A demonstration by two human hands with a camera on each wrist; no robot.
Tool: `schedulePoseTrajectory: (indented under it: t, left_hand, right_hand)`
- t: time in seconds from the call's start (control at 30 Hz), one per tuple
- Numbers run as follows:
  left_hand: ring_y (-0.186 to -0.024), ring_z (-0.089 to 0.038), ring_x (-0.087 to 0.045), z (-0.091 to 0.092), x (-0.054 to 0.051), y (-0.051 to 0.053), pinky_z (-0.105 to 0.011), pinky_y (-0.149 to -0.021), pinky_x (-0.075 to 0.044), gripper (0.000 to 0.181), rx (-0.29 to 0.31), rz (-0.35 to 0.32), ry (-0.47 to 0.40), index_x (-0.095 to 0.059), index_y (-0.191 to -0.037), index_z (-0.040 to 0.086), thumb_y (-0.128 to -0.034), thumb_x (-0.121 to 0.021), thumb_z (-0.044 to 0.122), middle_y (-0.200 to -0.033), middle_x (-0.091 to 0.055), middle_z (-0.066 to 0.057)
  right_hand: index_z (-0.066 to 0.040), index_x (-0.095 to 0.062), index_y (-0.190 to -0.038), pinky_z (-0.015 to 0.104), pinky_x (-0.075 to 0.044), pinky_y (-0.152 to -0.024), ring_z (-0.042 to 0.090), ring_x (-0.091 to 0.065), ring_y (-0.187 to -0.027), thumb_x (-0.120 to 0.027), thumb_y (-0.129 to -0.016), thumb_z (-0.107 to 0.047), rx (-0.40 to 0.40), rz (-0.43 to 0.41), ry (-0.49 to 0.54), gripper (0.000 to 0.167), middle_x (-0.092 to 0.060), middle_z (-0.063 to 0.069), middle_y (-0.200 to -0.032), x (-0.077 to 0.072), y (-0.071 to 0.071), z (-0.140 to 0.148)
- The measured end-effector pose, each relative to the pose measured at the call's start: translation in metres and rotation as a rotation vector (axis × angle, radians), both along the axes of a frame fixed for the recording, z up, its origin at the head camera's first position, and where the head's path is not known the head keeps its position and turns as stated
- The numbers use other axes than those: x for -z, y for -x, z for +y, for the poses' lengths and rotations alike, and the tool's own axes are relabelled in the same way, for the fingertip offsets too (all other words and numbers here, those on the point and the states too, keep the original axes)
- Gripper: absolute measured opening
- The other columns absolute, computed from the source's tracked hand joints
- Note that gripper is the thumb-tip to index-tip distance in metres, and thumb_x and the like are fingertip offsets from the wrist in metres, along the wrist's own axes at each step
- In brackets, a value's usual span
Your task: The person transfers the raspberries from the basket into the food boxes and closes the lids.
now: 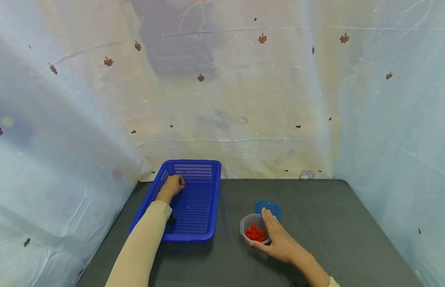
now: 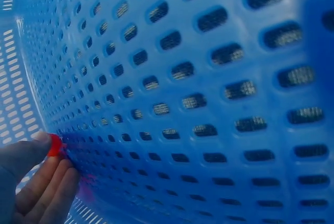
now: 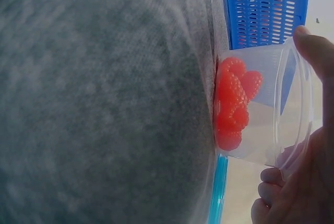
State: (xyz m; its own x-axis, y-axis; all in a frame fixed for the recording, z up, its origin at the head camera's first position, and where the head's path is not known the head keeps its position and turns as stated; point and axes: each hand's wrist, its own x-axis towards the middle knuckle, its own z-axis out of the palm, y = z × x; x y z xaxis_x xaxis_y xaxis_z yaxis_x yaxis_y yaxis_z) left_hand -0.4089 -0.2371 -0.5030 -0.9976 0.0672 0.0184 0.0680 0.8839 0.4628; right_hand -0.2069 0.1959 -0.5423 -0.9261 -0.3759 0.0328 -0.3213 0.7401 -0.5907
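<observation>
My left hand [image 1: 173, 185] is inside the blue plastic basket [image 1: 192, 207], near its far left corner. In the left wrist view, its thumb and fingers pinch a small red raspberry [image 2: 54, 145] close to the perforated basket floor. On the table, my right hand [image 1: 278, 240] holds a clear plastic container [image 1: 246, 221] by its rim, with the thumb on the near side and the fingers on the far side. Several bumpy red raspberries [image 3: 233, 104] lie at the bottom of this container, which stands upright.
Behind the container, a translucent blue lid [image 1: 270, 207] lies flat on the dark grey table [image 1: 323, 215]. A small black object [image 1: 171, 219] shows beside the left sleeve, over the basket. Pale patterned sheeting [image 1: 229, 103] surrounds the table at the back and sides.
</observation>
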Motion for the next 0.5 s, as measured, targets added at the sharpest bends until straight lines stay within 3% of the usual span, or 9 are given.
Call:
schedulePoseTrajectory:
  t: [0.5]
  left_hand:
    - [-0.09,-0.028,-0.067,-0.0001,-0.0014,0.0066,-0.05,-0.086,-0.057,0.004,0.023,0.019,-0.002,-0.07,-0.103,0.0,-0.101,-0.071,0.004,-0.1,-0.071,-0.014]
  right_hand:
    - [-0.005,-0.01,-0.172,0.068,-0.025,-0.124,0.046,-0.013,-0.163,-0.065,-0.092,-0.078,0.007,-0.01,-0.001,0.121,-0.009,0.017,-0.179,0.0006,0.001,0.0002]
